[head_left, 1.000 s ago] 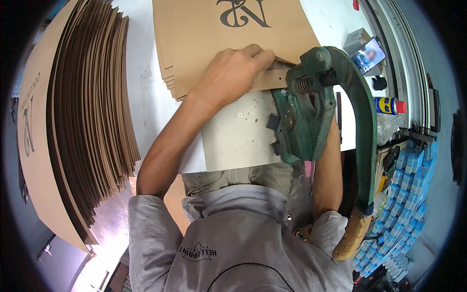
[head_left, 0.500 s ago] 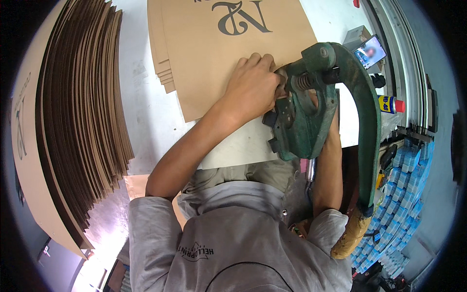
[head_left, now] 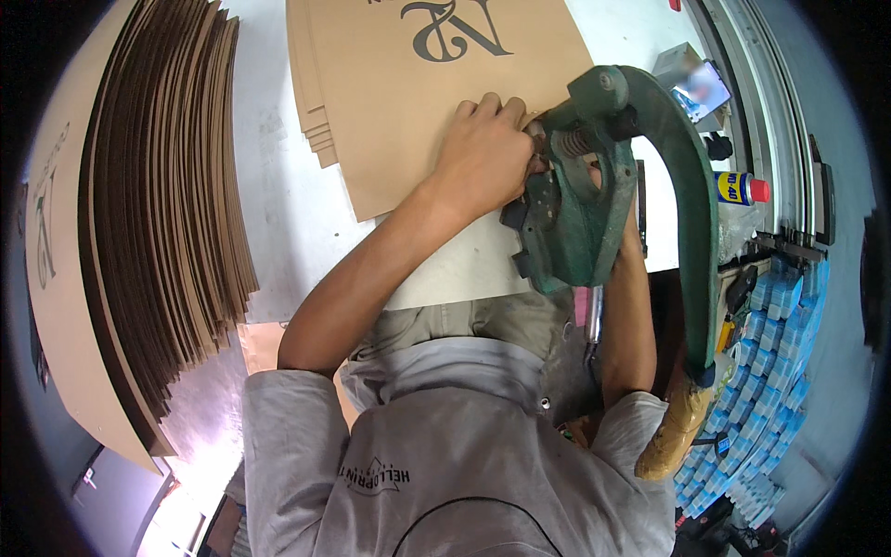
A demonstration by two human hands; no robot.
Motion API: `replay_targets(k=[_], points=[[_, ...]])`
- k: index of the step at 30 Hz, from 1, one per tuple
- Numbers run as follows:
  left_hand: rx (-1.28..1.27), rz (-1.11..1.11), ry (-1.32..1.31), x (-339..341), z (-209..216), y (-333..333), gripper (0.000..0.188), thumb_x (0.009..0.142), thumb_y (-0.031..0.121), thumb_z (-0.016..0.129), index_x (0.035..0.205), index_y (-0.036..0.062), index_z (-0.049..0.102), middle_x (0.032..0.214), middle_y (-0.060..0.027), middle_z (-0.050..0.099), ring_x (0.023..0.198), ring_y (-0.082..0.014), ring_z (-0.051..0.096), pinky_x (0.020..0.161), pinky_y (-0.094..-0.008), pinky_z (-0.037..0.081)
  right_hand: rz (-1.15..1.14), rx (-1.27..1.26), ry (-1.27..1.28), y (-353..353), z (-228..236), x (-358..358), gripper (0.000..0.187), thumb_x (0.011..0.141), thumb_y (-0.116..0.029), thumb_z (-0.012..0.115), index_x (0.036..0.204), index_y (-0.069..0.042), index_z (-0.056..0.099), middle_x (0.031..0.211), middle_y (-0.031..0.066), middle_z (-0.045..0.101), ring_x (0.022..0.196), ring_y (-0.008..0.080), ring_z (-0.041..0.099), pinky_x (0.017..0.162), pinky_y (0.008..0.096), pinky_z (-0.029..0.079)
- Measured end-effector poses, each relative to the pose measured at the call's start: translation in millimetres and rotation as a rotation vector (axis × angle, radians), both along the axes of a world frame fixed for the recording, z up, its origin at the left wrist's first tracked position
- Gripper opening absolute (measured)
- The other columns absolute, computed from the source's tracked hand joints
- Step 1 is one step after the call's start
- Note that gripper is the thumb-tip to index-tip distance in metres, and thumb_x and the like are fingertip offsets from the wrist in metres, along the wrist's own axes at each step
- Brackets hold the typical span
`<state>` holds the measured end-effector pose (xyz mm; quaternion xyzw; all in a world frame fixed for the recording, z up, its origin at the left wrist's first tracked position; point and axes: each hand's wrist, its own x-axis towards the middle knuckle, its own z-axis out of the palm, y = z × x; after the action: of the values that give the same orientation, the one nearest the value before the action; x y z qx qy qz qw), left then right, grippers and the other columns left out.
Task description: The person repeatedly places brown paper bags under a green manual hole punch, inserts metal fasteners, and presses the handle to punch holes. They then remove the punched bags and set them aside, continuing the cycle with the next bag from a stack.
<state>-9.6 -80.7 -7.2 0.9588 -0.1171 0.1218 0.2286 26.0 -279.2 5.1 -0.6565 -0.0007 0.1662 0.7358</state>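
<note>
A green cast-metal hand press (head_left: 580, 218) stands before me, its long curved lever (head_left: 698, 241) ending in a grip wrapped in brown tape (head_left: 673, 432). My left hand (head_left: 484, 153) rests over the right edge of a flat brown kraft paper bag (head_left: 399, 121) with a dark printed logo, close against the press head. Its fingers are curled closed; the fingertips and whatever they pinch are hidden. My right forearm (head_left: 633, 302) reaches up behind the press. Only a sliver of my right hand (head_left: 596, 174) shows through the press frame, its fingers hidden.
Many similar brown bags stand in a tall stack (head_left: 167, 204) on the left. The white table (head_left: 278, 139) lies beneath. At right are a blue-and-yellow spray can with a red cap (head_left: 742, 188), a phone (head_left: 703, 91) propped on a box, and blue-white bundles (head_left: 775, 371).
The view has shifted slightly, so the press and lever appear a little higher and further left. My left hand stays curled at the press; no hold is visibly taken or released.
</note>
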Motion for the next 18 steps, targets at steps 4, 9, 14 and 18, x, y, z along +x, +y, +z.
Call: replay_targets(k=[4, 9, 14, 18], points=[[0.008, 0.03, 0.014, 0.1, 5.6, -7.3, 0.03, 0.078, 0.027, 0.082, 0.094, 0.0022, 0.078, 0.112, -0.0103, 0.063, 0.106, -0.0308, 0.057, 0.088, -0.0444, 0.046, 0.207, -0.511, -0.161, -51.3, 5.0, 32.2, 0.038, 0.096, -0.023, 0.069, 0.125, 0.001, 0.064, 0.103, 0.0099, 0.073, 0.084, 0.0165, 0.069, 0.071, 0.0285, 0.057], [0.02, 0.045, 0.067, 0.3, 10.2, -3.6, 0.032, 0.076, 0.028, 0.083, 0.095, 0.0028, 0.077, 0.109, -0.0104, 0.065, 0.104, -0.0321, 0.059, 0.087, -0.0456, 0.048, 0.237, -0.677, -0.855, -59.4, 170.5, -22.6, 0.051, 0.102, -0.033, 0.057, 0.144, -0.003, 0.054, 0.131, 0.0165, 0.066, 0.114, 0.0259, 0.066, 0.094, 0.0381, 0.05], [0.002, 0.013, 0.062, 2.8, 9.7, -10.1, 0.033, 0.075, 0.027, 0.083, 0.095, 0.0017, 0.077, 0.109, -0.0117, 0.065, 0.103, -0.0333, 0.059, 0.087, -0.0462, 0.049, 0.82, -1.04, -1.195, -25.6, 143.9, -78.4, 0.065, 0.091, -0.059, 0.062, 0.147, -0.028, 0.056, 0.157, 0.0004, 0.047, 0.147, 0.0394, 0.035, 0.118, 0.0663, 0.003], [-0.004, 0.051, 0.063, -0.9, 11.5, -3.4, 0.035, 0.074, 0.027, 0.084, 0.096, 0.0008, 0.077, 0.111, -0.0135, 0.065, 0.103, -0.034, 0.059, 0.088, -0.0465, 0.049, 0.954, -1.178, -1.194, -22.8, 195.3, -75.9, 0.096, 0.087, -0.081, 0.048, 0.146, -0.005, 0.053, 0.161, 0.0177, 0.04, 0.151, 0.0452, 0.03, 0.122, 0.0612, 0.016]])
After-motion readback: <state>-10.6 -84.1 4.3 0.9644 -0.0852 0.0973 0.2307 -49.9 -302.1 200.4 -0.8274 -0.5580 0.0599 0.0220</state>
